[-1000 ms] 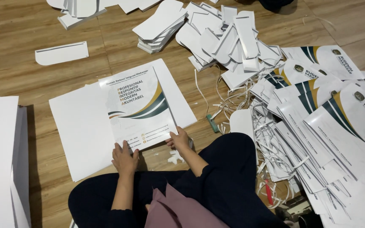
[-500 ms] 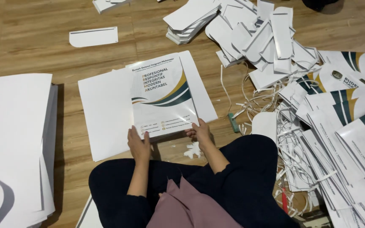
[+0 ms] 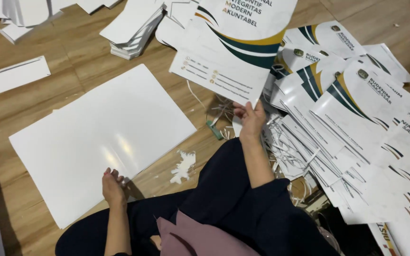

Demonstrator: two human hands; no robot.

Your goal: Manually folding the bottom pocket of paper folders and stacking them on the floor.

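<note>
Right hand (image 3: pixel 251 121) lifted one printed sheet (image 3: pixel 236 45); left hand (image 3: pixel 112 186) on one blank sheet (image 3: pixel 100 137).

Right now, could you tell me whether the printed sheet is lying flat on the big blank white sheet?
No, the right hand holds the printed sheet lifted off to the side, while the left hand rests on the blank white sheet.

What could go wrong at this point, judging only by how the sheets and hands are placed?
The right hand pinches only the bottom edge of the lifted printed sheet, so it might bend or slip. The left hand rests on the blank white sheet, which could crease. Paper strips lie close by and may snag.
</note>
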